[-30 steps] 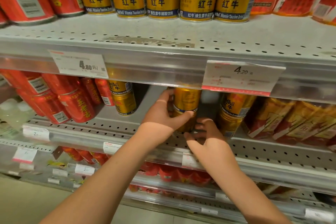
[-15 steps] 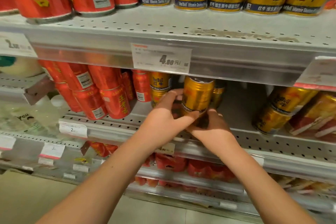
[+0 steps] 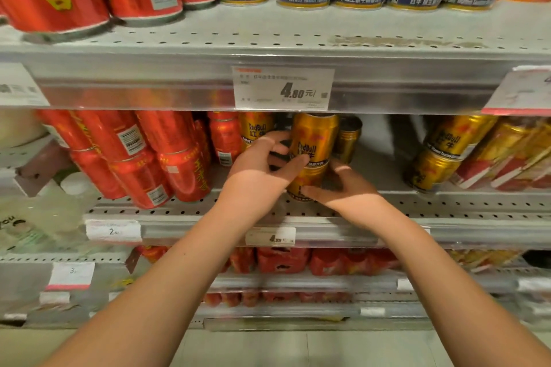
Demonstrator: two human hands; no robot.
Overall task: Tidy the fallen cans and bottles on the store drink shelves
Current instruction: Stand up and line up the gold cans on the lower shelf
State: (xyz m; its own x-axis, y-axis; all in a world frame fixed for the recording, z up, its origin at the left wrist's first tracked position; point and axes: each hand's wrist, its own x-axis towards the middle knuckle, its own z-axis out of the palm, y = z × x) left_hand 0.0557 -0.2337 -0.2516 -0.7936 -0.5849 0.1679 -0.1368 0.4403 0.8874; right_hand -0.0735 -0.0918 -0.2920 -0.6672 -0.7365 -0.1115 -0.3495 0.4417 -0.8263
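Gripping a stack of two gold metal drink cans (image 3: 313, 155) with left hand (image 3: 262, 170) and right hand (image 3: 343, 188); gold cans at 3 o'clock (image 3: 438, 155) lean (unfinished, I judge)

A white price tag (image 3: 283, 88) reading 4.80 hangs on the upper shelf (image 3: 268, 39) edge. A smaller tag (image 3: 113, 230) marked 2 sits lower left, another (image 3: 270, 237) just right of it. Pale floor (image 3: 298, 348) lies below.
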